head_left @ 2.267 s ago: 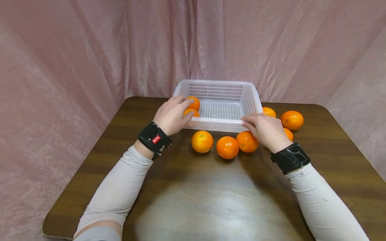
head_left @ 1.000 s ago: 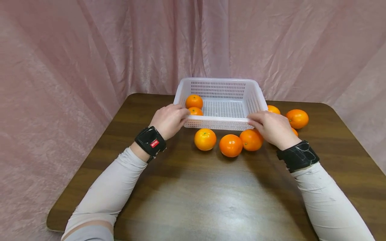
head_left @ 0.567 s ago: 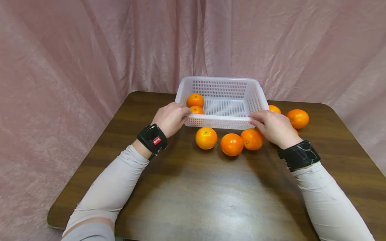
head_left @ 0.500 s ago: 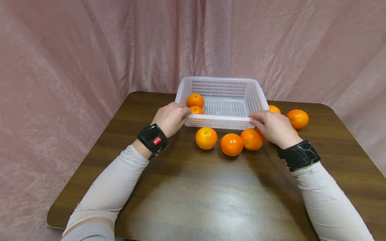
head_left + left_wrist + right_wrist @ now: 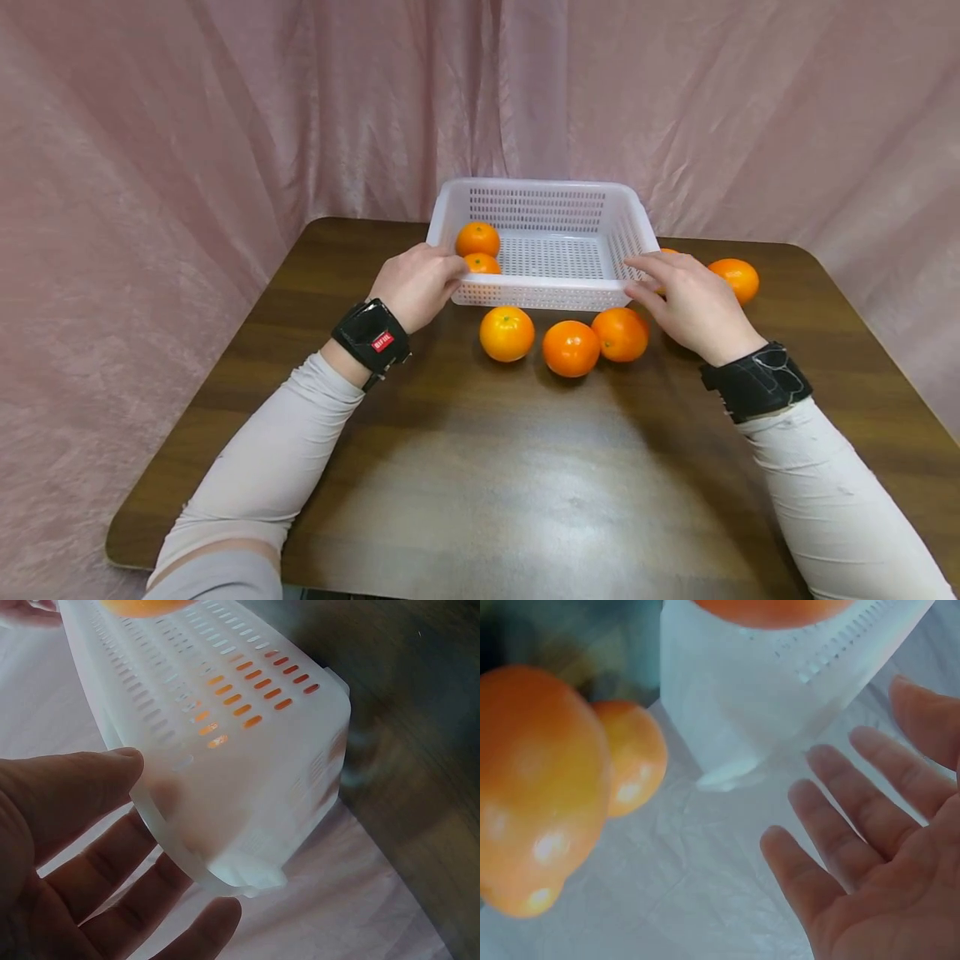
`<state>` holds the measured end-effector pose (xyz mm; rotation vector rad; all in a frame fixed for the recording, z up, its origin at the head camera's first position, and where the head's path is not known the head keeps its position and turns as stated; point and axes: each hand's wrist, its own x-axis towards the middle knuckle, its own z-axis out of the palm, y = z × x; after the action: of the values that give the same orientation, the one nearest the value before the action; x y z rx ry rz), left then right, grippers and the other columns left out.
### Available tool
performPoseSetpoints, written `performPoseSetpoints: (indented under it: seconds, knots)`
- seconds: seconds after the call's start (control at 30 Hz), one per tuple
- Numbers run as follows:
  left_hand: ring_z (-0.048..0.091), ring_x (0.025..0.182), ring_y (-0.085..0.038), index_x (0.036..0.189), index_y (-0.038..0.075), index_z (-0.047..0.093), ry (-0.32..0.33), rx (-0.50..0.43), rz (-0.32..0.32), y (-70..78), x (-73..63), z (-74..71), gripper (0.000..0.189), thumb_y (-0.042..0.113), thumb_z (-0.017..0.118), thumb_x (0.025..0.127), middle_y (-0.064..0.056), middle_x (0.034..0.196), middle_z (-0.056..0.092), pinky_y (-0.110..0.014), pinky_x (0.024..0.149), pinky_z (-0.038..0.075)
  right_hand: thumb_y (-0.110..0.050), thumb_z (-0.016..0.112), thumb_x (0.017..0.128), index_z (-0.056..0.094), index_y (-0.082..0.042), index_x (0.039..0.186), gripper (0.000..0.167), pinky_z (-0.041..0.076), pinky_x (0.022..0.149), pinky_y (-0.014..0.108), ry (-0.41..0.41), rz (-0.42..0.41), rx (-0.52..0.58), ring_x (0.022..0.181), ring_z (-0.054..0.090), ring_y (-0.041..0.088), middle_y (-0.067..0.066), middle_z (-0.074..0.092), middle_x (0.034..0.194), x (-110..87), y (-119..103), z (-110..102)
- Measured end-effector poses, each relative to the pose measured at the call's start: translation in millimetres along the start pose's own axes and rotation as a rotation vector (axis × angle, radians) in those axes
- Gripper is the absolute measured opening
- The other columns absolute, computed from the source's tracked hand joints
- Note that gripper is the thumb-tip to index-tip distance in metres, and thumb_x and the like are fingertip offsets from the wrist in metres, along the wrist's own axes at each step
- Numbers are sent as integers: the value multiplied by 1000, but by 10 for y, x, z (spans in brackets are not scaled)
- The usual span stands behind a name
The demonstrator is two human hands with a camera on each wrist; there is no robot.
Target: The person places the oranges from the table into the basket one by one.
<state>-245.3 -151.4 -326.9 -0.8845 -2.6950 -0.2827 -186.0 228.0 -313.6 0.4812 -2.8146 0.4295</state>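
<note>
A white perforated plastic basket (image 5: 547, 295) stands toward the back of the table, with two oranges (image 5: 477, 240) in its left end. My left hand (image 5: 416, 287) pinches its rim at the near left corner; in the left wrist view the thumb (image 5: 90, 784) lies on one side of the wall and the fingers curl behind it. Just off the near right corner, my right hand (image 5: 693, 304) holds nothing. Its fingers (image 5: 840, 840) are spread and relaxed, apart from the basket wall in the right wrist view.
Three oranges (image 5: 572, 348) sit on the wooden table (image 5: 465, 467) close in front of the basket. More oranges (image 5: 735, 279) lie to its right, partly hidden behind my right hand. A pink curtain (image 5: 375, 108) hangs behind the table.
My left hand has come down from over the oranges in the basket to grip its rim. My right hand has let go of the near right corner and drawn slightly to the right.
</note>
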Motion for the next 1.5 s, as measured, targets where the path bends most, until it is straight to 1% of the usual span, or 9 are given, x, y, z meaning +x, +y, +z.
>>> performPoseSetpoints:
  seconds: [0.07, 0.13, 0.2, 0.37, 0.57, 0.7, 1.03, 1.27, 1.5]
  knots:
    - [70, 99, -33, 114, 11, 83, 0, -1, 0, -5, 6, -12, 14, 10, 82, 100, -7, 106, 79, -49, 85, 62, -22, 81, 103, 68, -5, 148, 49, 45, 111, 69, 7, -3, -12, 140, 54, 48, 25, 64, 149, -30, 18, -42]
    - [70, 99, -33, 114, 11, 83, -2, -3, -1, -7, 13, -19, 14, 10, 82, 100, -7, 106, 79, -50, 85, 62, -22, 82, 102, 67, -6, 150, 52, 44, 111, 70, 11, 0, -31, 143, 51, 48, 25, 61, 152, -71, 45, -71]
    - [70, 99, -33, 115, 11, 83, -4, -4, -4, -4, 18, -23, 14, 11, 82, 100, -7, 107, 79, -50, 85, 62, -23, 83, 102, 65, -6, 151, 55, 47, 106, 72, 14, 7, -52, 142, 52, 48, 24, 60, 153, -122, 74, -90]
    - [70, 100, -34, 117, 11, 83, -8, -9, -9, -2, 12, -30, 17, 13, 83, 100, -8, 110, 80, -50, 86, 62, -26, 84, 101, 62, -7, 155, 61, 50, 94, 75, -12, 43, -90, 143, 52, 47, 22, 58, 154, -260, 141, -139]
    - [71, 100, -34, 117, 11, 83, -8, -8, -17, -11, 10, -29, 18, 15, 84, 100, -8, 110, 80, -51, 86, 62, -28, 83, 102, 60, -3, 154, 62, 50, 94, 77, -30, 63, -121, 143, 51, 48, 25, 57, 154, -387, 224, -190]
    - [70, 100, -34, 118, 11, 83, -9, -11, -20, -11, 13, -32, 20, 15, 86, 99, -9, 111, 80, -50, 88, 62, -27, 84, 101, 60, -3, 153, 63, 49, 93, 77, -33, 67, -126, 140, 52, 49, 26, 58, 151, -456, 283, -199]
    - [71, 101, -34, 119, 10, 83, -11, -21, -17, 3, 11, -16, 21, 15, 86, 99, -9, 112, 80, -50, 90, 62, -31, 86, 99, 57, -4, 156, 69, 49, 92, 79, -113, 98, -152, 143, 48, 51, 27, 54, 154, -543, 401, -150]
    - [71, 102, -34, 118, 10, 83, -15, -14, -12, -7, 9, -4, 19, 14, 85, 99, -9, 111, 80, -50, 89, 62, -31, 89, 96, 59, -4, 155, 71, 50, 91, 79, -116, 91, -160, 141, 49, 52, 28, 54, 155, -599, 472, -93]
    - [71, 102, -34, 119, 10, 83, -19, -18, -11, -3, 3, -8, 20, 15, 84, 100, -9, 111, 80, -50, 89, 62, -29, 94, 91, 58, -4, 155, 78, 50, 91, 81, -132, 103, -147, 141, 48, 54, 29, 52, 157, -626, 524, -68]
